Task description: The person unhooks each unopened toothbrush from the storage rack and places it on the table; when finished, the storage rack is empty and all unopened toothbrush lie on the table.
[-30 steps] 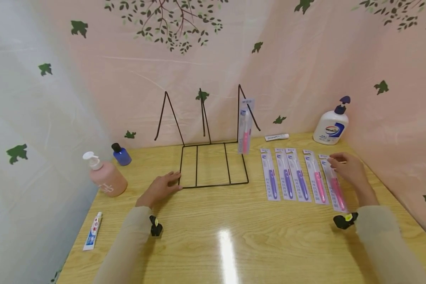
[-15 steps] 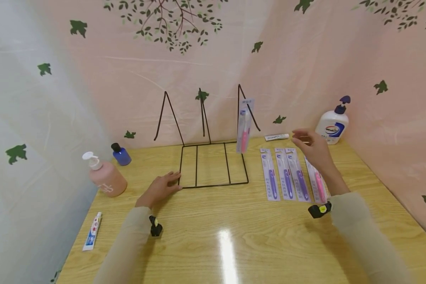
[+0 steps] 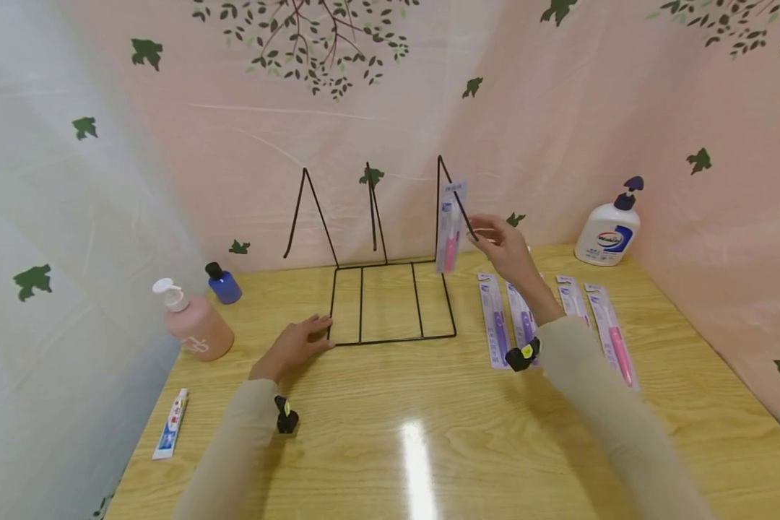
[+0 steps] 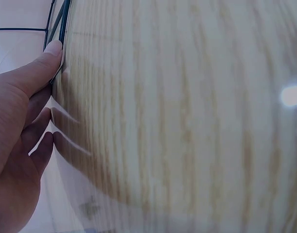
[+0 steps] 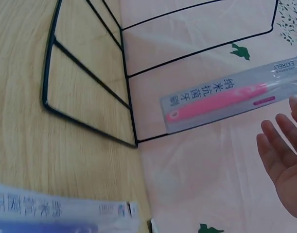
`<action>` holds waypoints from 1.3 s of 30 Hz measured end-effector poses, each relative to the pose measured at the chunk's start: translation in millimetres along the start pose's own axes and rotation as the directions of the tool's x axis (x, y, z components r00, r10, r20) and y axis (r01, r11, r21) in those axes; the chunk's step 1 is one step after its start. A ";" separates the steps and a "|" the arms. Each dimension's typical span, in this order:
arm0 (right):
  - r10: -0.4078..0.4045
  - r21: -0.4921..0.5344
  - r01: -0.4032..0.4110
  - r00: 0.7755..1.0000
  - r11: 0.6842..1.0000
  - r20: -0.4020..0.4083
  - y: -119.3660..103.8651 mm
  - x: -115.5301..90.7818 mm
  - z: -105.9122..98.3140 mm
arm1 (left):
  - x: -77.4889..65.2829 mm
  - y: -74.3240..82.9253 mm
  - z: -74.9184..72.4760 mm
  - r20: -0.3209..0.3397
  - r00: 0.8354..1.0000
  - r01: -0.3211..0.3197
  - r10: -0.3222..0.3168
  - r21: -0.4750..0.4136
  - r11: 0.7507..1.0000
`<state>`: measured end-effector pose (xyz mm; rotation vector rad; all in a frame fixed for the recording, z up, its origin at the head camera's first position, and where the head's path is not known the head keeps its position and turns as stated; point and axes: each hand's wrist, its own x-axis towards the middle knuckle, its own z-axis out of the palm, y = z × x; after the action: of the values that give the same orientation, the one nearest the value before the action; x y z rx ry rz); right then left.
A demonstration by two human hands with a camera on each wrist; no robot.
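My left hand point(image 3: 294, 349) holds the front-left corner of a black wire rack point(image 3: 390, 340), thumb and fingers at its bars. In the left wrist view, the thumb and index finger meet the dark bar. A packaged pink toothbrush point(image 3: 451, 238) hangs from the rack's right hook, its handle downward. My right hand point(image 3: 505, 249) is just right of that pack, fingertips right at the hook's lower end. In the right wrist view, its relaxed fingers point(image 5: 279, 145) show no object between them, close beside the hanging toothbrush.
Several packaged toothbrushes, such as the purple one point(image 3: 493, 321) and the pink one point(image 3: 614, 336), lie in a row on the table. A white pump bottle point(image 3: 607, 235) stands back right. At left are a pink pump bottle point(image 3: 198, 328), a blue bottle point(image 3: 224, 283) and a toothpaste tube point(image 3: 170, 425).
My right hand has moved left and away from the rightmost toothbrush pack, over the row, to the rack's right hook. The left hand has stayed at the rack.
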<state>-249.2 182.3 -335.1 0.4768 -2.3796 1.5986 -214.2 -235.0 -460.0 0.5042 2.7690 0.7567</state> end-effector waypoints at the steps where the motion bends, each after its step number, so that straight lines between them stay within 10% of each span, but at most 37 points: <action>1: 0.003 0.019 -0.003 1.000 1.000 -0.003 -1.9 2.6 2.7 | 0.1 0.2 0.0 -0.001 1.000 -0.001 0.001 -0.002 1.000; 14: -0.037 0.196 0.051 0.997 0.979 -0.073 -6.7 5.5 18.5 | 0.8 5.3 -0.3 -0.001 1.000 -0.009 0.009 0.006 1.000; 39: -0.047 0.121 0.050 0.999 0.991 -0.025 3.3 -28.1 3.0 | -0.4 2.7 1.1 -0.005 1.000 0.004 -0.004 0.010 1.000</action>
<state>-224.7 184.5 -349.4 0.5333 -2.2464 1.7253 -212.8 -232.5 -459.4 0.4990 2.7793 0.7445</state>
